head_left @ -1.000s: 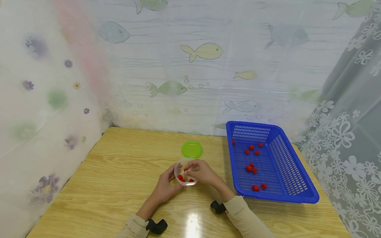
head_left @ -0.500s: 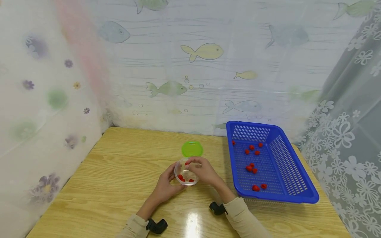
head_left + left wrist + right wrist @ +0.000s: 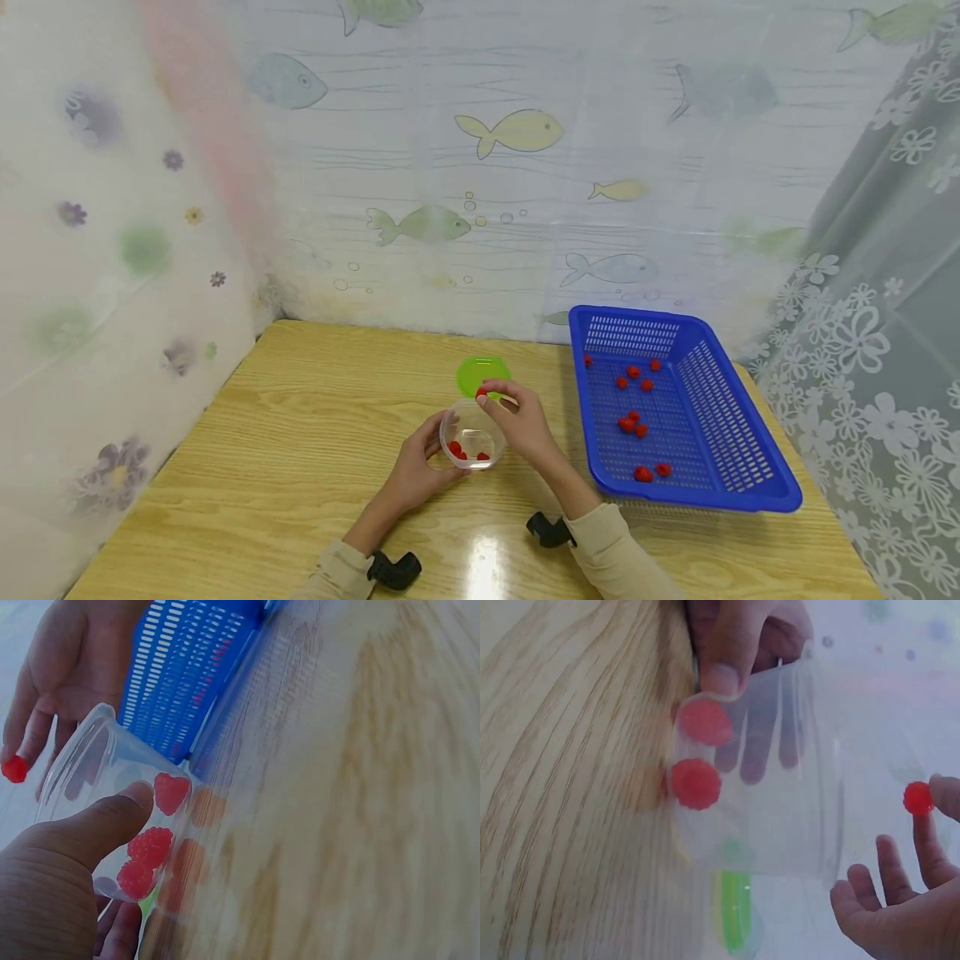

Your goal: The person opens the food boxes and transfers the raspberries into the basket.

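Observation:
A clear plastic tub (image 3: 474,425) stands on the wooden table with my left hand (image 3: 417,467) gripping its side, thumb and fingers wrapped around the wall. At its bottom lie three raspberries (image 3: 150,846), seen through the plastic in the left wrist view. My right hand (image 3: 522,423) pinches one raspberry (image 3: 918,798) between thumb and index finger, just above the tub's far rim, the other fingers spread loosely. Behind the tub, a green lid (image 3: 472,372) lies flat on the table, partly covered from view by the right hand.
To the right stands a blue perforated basket (image 3: 693,400) with several raspberries (image 3: 627,425) scattered on its floor. A patterned curtain (image 3: 420,167) hangs behind the table (image 3: 315,400) and along both sides.
My right hand has lifted the pinched raspberry from inside the tub up to above its far rim. The left hand and tub have hardly moved.

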